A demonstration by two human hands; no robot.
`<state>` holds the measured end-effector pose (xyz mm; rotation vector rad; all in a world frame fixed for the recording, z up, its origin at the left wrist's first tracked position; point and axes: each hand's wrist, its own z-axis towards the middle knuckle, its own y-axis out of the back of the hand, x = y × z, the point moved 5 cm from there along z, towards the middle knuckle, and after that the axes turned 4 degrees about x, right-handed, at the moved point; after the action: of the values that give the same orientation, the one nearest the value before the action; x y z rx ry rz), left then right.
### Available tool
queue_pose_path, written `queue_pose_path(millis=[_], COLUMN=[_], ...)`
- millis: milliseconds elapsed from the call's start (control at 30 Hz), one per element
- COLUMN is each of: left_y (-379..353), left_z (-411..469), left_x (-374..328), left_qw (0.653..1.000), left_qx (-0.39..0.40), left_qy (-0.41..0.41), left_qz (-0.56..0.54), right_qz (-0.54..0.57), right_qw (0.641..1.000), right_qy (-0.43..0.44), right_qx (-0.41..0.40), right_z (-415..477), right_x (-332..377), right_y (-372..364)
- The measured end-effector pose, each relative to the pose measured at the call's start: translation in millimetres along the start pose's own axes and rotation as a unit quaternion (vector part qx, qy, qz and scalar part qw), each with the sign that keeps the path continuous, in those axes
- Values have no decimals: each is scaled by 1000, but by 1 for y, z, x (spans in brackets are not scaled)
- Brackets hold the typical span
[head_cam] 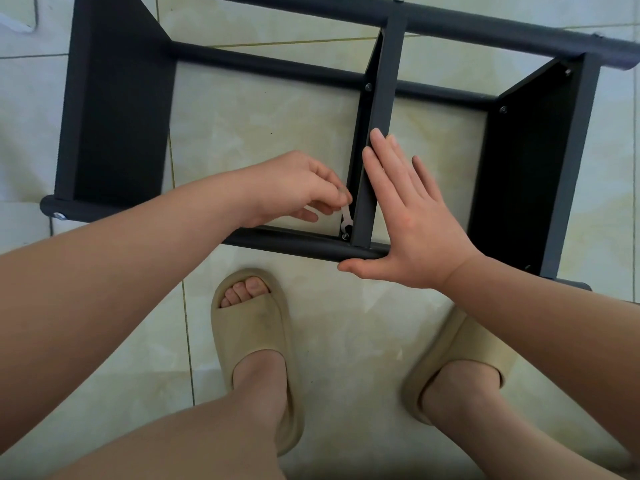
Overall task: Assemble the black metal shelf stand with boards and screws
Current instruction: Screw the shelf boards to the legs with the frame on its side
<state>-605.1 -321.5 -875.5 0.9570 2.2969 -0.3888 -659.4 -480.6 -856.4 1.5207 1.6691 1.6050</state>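
**Tiled floor (277, 133), stand mostly bolted**

Stand (294, 242) lies on its side on the floor, just ahead of the slippers (256, 341). Three boards sit between the tubes: left board (117, 116), middle board (377, 133), right board (526, 168). Screw heads show on the middle and right ones. Left grip (294, 188) pinches a small white wrench (346, 218) on the bolt (345, 236) at the near tube. Right grip (412, 220), fingers straight and flat, braces the middle board. Likely left to do: tighten this bolt, check hidden ones, stand it upright.
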Motion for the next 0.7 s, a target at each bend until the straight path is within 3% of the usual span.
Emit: queue_pose_path(millis=[367,700], left_y=[-3,-4], left_z=[6,6], left_x=[7,7], left_qw=[993,991], left_qx=[-67,-33], left_qy=[53,81], left_qz=[-78,-104], right_qz=[7,11], right_qw=[1000,1000], right_qy=[1,5], right_qx=[-2,-9], right_z=[0,1], right_x=[0,0], right_y=[-1,0])
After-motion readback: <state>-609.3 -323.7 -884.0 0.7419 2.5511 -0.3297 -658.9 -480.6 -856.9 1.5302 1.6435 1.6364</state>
